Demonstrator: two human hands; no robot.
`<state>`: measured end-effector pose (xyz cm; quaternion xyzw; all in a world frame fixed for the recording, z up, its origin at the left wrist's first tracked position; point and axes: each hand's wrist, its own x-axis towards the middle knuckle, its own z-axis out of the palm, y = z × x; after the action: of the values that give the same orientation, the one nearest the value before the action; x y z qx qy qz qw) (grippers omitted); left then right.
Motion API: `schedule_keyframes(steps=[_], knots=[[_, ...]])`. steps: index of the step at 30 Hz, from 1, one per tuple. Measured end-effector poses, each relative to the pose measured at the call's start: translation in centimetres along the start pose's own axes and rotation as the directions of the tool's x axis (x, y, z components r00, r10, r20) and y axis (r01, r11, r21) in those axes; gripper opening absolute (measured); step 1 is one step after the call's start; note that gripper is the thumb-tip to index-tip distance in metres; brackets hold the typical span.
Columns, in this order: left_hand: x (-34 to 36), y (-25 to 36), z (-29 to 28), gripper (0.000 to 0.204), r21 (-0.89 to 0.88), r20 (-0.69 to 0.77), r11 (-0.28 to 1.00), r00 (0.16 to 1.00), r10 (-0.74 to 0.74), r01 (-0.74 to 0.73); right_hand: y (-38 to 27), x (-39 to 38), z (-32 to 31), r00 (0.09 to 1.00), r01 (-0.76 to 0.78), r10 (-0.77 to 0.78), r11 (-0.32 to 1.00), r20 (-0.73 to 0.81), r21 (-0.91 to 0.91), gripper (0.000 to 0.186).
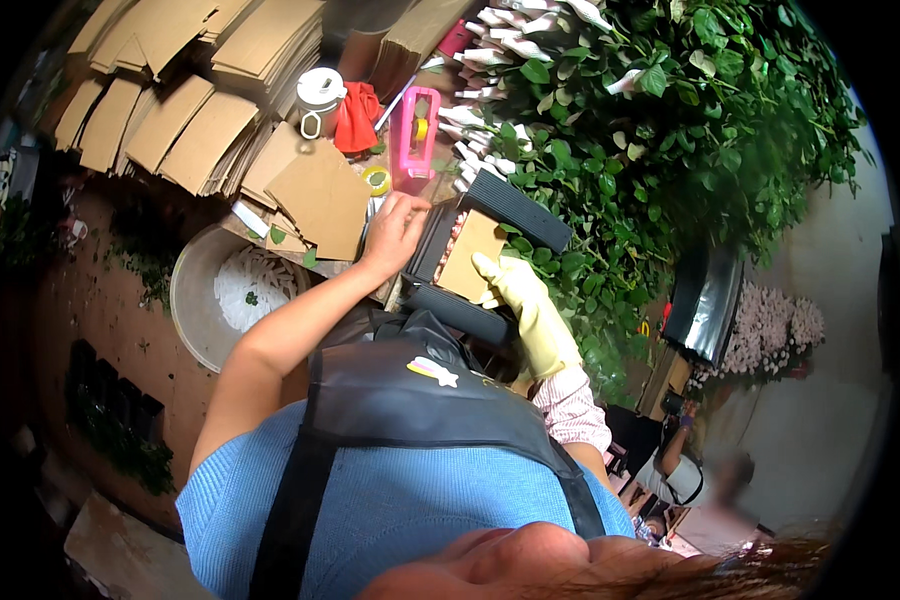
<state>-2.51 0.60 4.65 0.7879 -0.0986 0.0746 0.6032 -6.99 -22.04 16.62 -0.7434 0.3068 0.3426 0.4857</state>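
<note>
The right hand (522,300), gloved in creased yellow rubber, has its fingers against a flat tan card (467,262) framed by ribbed black panels (523,210); I can't tell whether they grip. Left of it, the bare left hand (397,235) curls its fingers, contents unclear, below a smooth pink dispenser (406,150).

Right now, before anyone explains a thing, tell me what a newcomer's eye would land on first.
Probably the big mass of green leaves filling the upper right, with white-wrapped ends along its left side. Next, likely the pink tape dispenser at upper centre and the red cloth to its left. Then, near the middle, the right hand in its pale yellow glove, touching a tan cardboard piece.
</note>
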Motion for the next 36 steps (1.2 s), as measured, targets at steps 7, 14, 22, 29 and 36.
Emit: schedule_keyframes(steps=[7,14,22,29,36], knots=[[5.1,9.2,1.5,0.073,0.190,0.815,0.894,0.573,0.087,-0.405,0.9,2.3,-0.7,0.996,0.088,-0.081,0.978,0.047,-0.188,0.050],[7.0,10.3,3.9,0.127,0.422,0.887,0.803,0.374,-0.271,-0.420,-3.7,-2.2,-1.3,0.968,0.243,-0.216,0.697,0.125,-0.675,0.059],[7.3,11.2,4.2,0.140,0.462,0.880,0.771,0.336,-0.336,-0.439,5.2,-10.2,-2.7,0.975,0.092,0.026,0.858,0.220,-0.505,0.033],[7.2,12.1,3.4,0.095,0.417,0.889,0.768,0.393,-0.234,-0.486,5.7,-7.5,-1.2,0.307,0.946,-0.949,0.296,0.073,-0.128,0.054],[8.1,7.5,5.6,0.061,0.445,0.879,0.751,0.399,-0.261,-0.489,-0.5,-2.7,-1.8,0.660,0.479,-0.751,0.398,0.022,-0.783,0.068]])
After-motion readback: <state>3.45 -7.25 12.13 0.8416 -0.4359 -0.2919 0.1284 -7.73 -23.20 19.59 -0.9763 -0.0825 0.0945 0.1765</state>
